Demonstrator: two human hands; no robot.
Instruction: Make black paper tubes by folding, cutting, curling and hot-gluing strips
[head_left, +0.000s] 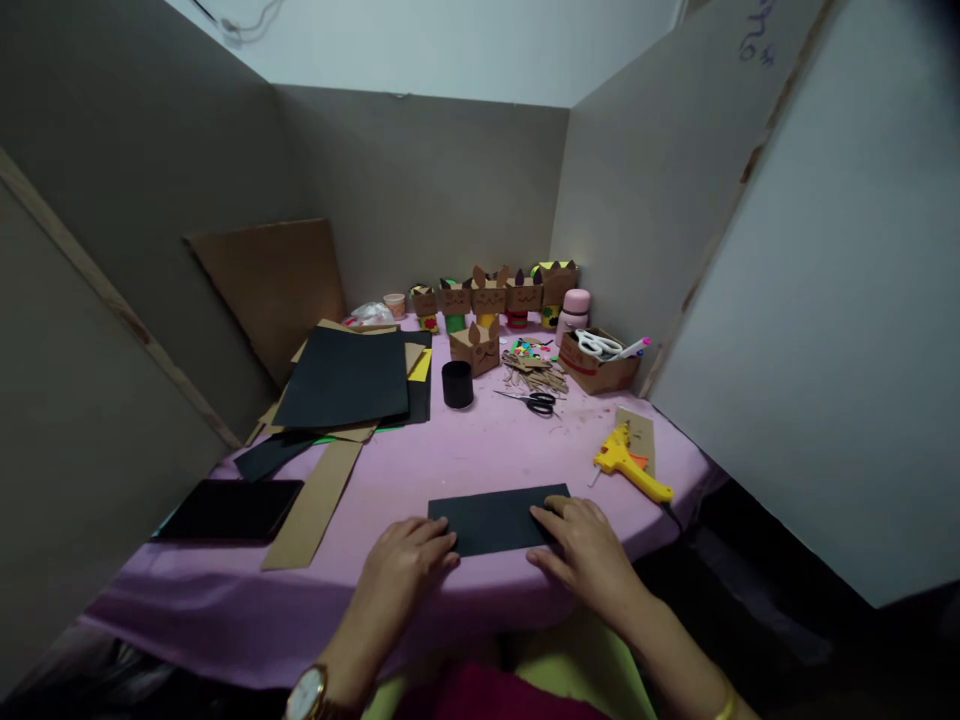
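Observation:
A rectangular strip of black paper [491,518] lies flat near the table's front edge. On its left end rest the fingers of my left hand [411,555], stretched out and slightly bent. My right hand [576,540] lies over the right end, fingers spread on the paper and thumb just off its front edge. Neither hand grips anything. Farther back stands a short black cylinder [457,386], and black-handled scissors [536,402] lie to its right. A yellow glue gun [630,463] is on a cardboard piece [637,440] to the right of my right hand.
At left are stacked black sheets [345,375], a cardboard strip [315,510] and a dark tablet-like device [229,510]. Cardboard animal figures [491,297] line the back. A box [600,368] with white scissors stands right, beside a pink bottle [576,308]. Grey partitions enclose the table.

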